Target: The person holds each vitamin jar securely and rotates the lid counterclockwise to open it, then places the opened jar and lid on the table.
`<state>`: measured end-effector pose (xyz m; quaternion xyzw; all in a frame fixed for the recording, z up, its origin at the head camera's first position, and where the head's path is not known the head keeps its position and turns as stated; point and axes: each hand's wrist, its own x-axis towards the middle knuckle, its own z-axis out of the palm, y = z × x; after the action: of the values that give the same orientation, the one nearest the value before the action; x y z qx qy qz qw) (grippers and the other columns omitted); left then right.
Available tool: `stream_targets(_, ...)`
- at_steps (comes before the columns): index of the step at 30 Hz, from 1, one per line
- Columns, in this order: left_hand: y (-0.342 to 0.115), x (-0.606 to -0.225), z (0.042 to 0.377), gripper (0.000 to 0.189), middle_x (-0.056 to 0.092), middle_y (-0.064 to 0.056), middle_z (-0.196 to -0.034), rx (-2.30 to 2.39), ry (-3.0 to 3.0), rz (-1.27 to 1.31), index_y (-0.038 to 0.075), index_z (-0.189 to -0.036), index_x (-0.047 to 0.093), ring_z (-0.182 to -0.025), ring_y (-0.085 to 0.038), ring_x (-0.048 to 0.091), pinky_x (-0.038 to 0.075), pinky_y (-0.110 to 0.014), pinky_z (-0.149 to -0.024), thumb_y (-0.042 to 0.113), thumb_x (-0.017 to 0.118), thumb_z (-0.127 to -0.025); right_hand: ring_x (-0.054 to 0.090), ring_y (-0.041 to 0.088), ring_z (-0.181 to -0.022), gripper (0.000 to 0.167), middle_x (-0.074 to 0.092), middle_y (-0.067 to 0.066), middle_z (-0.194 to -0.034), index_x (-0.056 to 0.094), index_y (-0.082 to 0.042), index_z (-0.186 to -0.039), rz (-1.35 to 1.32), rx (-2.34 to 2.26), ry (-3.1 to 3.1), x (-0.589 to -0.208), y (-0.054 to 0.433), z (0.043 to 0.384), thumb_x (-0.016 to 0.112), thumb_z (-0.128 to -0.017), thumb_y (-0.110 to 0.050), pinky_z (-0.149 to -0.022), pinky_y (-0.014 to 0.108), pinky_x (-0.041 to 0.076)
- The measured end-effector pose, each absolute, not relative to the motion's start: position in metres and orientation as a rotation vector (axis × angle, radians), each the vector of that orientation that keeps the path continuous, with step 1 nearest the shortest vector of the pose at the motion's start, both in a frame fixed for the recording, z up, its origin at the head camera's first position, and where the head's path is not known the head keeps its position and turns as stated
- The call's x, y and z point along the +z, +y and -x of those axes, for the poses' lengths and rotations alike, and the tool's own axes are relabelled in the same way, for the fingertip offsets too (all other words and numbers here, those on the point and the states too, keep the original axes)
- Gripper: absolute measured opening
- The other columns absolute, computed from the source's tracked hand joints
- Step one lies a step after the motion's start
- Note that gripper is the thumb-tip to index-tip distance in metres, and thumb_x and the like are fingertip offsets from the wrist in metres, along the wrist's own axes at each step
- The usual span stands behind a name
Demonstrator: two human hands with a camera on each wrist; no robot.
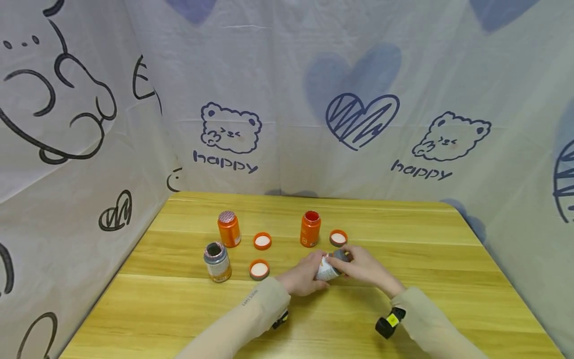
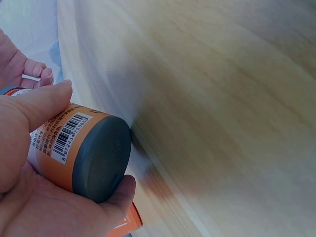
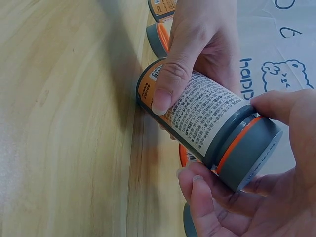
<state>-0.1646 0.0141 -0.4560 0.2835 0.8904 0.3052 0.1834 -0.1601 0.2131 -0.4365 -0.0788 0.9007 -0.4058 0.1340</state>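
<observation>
My left hand (image 1: pixel 306 276) grips a grey, orange and white bottle (image 3: pixel 192 108), which lies tilted above the table. Its barcode and dark base (image 2: pixel 102 159) face the left wrist view. Thumb and fingers of my right hand (image 1: pixel 365 269) hold the grey cap (image 3: pixel 252 154) at the bottle's other end. An orange ring shows along the cap's lower edge, against the bottle's neck. In the head view, the two hands cover much of the bottle.
Behind the hands stands an open orange bottle (image 1: pixel 310 230), with a cap (image 1: pixel 338 238) beside it. Leftward are an orange bottle with a foil-like top (image 1: pixel 229 230), an open grey bottle (image 1: pixel 217 264) and two upturned caps (image 1: pixel 262 241). Printed cloth (image 1: pixel 296 164) hangs behind the wooden table (image 1: pixel 157 304).
</observation>
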Motion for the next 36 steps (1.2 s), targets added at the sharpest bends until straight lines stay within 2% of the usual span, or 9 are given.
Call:
stream_targets(13,0.0143,-0.4582,0.1649,0.061,0.052,-0.01,-0.13,0.866,2.508,-0.786,0.012,-0.143,0.035,-0.111,-0.019,0.051,0.047,-0.035,-0.096,0.023,0.071,-0.095,0.062,0.018,-0.072,0.053,0.068,0.012,-0.095,0.06,0.001,-0.119,0.248,-1.196,2.579,-0.4354,0.2127,0.1594,0.064,-0.095,-0.046,-0.064,0.029,0.052)
stream_targets(23,0.0148,-0.4572,0.1642,0.06,0.052,-0.009,-0.129,0.854,2.51,-0.797,0.011,-0.141,0.036,-0.109,-0.018,0.051,0.047,-0.033,-0.095,0.023,0.071,-0.095,0.062,0.019,-0.075,0.053,0.067,0.012,-0.098,0.06,0.001,-0.119,0.252,-1.194,2.582,-0.436,0.214,0.1583,0.064,-0.095,-0.046,-0.067,0.032,0.054)
stream_targets(36,0.0135,-0.4552,0.1627,0.061,0.052,-0.01,-0.127,0.86,2.512,-0.812,0.01,-0.141,0.036,-0.108,-0.019,0.051,0.048,-0.033,-0.093,0.022,0.072,-0.094,0.059,0.017,-0.078,0.05,0.065,0.01,-0.096,0.063,-0.002,-0.115,0.267,-1.154,2.629,-0.4367,0.2137,0.1584,0.065,-0.094,-0.048,-0.065,0.029,0.051)
